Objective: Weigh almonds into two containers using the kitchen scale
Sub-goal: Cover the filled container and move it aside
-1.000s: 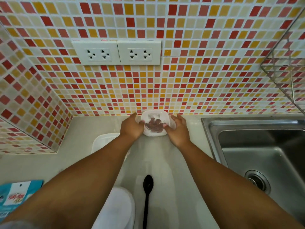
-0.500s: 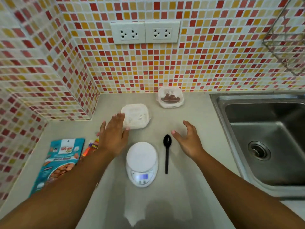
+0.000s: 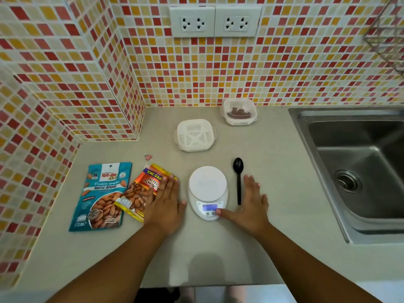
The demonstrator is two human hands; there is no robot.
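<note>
Fingers (image 3: 168,184) flat on glossy almond pouch (image 3: 140,191); round scale (image 3: 207,191) beside.

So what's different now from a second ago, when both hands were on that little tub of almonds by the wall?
Both hands let go of the almond container and drew back. The left hand now lies flat on the salted almonds bag; the right hand has its thumb at the scale buttons. The empty container, spoon and scale sit where they were half a second ago.
</note>
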